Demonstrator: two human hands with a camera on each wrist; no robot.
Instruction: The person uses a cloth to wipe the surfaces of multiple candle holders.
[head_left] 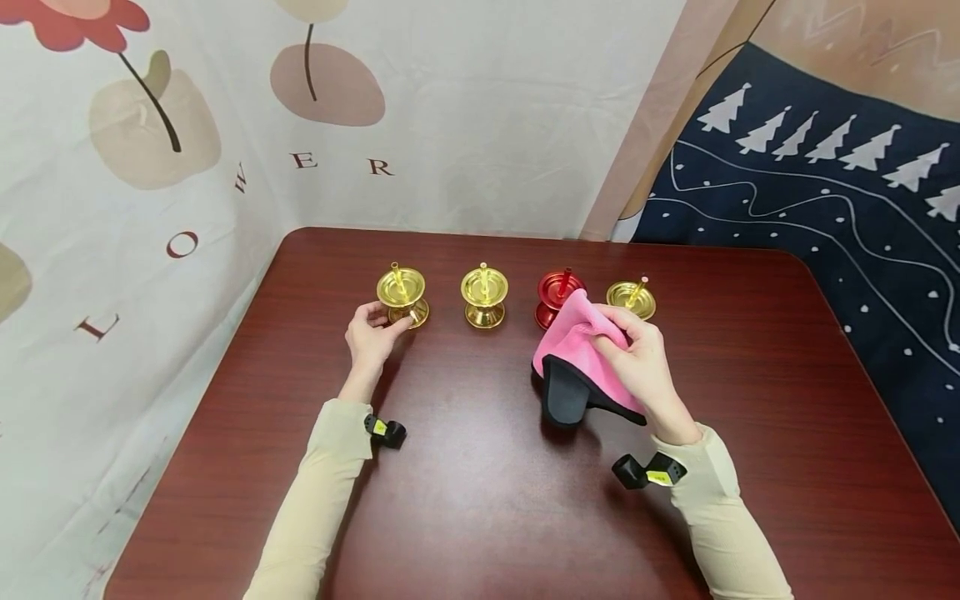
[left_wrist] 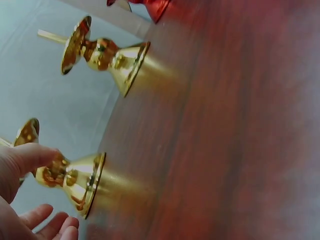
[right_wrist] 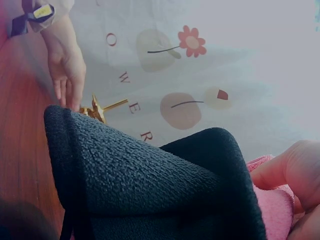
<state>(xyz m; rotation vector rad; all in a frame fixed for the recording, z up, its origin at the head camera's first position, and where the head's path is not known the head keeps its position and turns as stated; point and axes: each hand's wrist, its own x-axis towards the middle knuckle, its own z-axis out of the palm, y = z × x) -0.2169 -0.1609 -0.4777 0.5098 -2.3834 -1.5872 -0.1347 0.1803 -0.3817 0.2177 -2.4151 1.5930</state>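
At the far left of the row stands a gold candle holder [head_left: 402, 287]. My left hand [head_left: 371, 337] is at its stem and base, with the thumb on the near side. In the left wrist view the thumb [left_wrist: 32, 156] lies in front of the stem, while the other fingers [left_wrist: 52, 226] hang apart, not wrapped round it. My right hand [head_left: 637, 354] pinches a pink cloth [head_left: 577, 342] with black edging and a dark grey textured side [right_wrist: 130, 175], held raised over the table. The cloth partly covers a red candle holder [head_left: 558, 292].
A second gold candle holder [head_left: 483, 293] stands upright to the right of the first. Another gold one [head_left: 632, 298] is partly hidden behind my right hand. All stand near the far edge of the dark red-brown table [head_left: 465, 483], in front of a printed curtain [head_left: 480, 167].
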